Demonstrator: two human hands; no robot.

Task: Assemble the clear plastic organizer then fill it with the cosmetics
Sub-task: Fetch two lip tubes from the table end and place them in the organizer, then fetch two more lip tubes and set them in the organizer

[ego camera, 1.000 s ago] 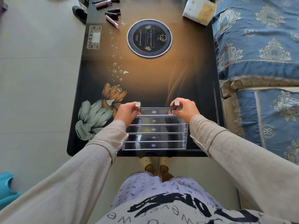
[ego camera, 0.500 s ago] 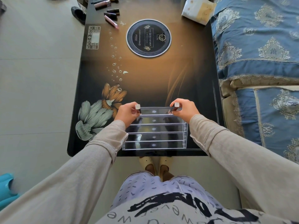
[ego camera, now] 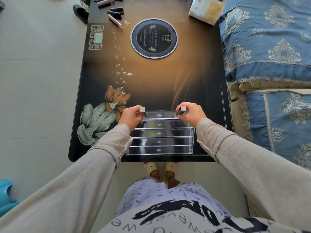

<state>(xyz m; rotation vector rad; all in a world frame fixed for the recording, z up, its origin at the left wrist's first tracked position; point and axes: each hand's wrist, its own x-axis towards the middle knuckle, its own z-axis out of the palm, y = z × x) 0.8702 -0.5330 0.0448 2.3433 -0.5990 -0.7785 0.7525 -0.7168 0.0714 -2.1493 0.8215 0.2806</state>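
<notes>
The clear plastic organizer, with several stepped rows, stands at the near edge of the dark table. My left hand holds a dark lipstick with a silver square end upright at the left end of the farthest row. At that row's right end my right hand holds a second lipstick. More cosmetics lie at the table's far left corner: dark tubes and a pink one.
A round black hotplate is set in the table's middle, with a control panel at the far left. A white paper bag sits at the far right corner. A blue patterned sofa borders the right side.
Both hands stay at the ends of the farthest row, each holding its lipstick. No clear movement shows.
</notes>
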